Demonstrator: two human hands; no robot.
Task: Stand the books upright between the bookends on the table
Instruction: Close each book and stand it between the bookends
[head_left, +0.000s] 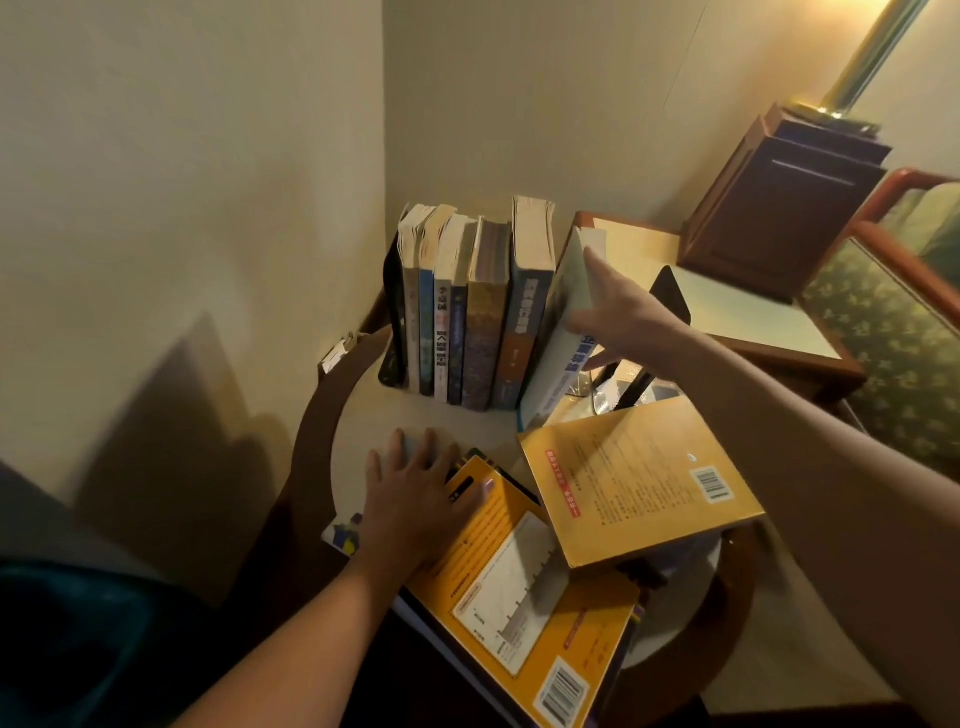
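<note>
One black bookend (393, 312) stands left of frame centre on the round counter (311, 457).

Obs: roughly six books, the upright row (483, 322), stand spine-out against it, touching one another.

Below the row, the left hand (415, 499) lies palm-down on a flat stack in the lower centre, its fingers (399, 447) spread and straight. Top of that stack is a yellow book (524, 597), back cover up.

Right of the row, a white book (550, 364) leans against the last volume, tilted, not yet vertical. The right hand (621, 312) presses its cover, fingers spread and straight; no curl round an edge that I can see.

A second yellow book (639, 483) lies tilted across the stack, right of centre. The other black bookend (670, 296) stands beyond the right hand, apart from the row.

Judgement: past halfway. Left to do: square up the white book, stand both yellow books and whatever lies under them (count hidden), then close the right-side bookend in.
</note>
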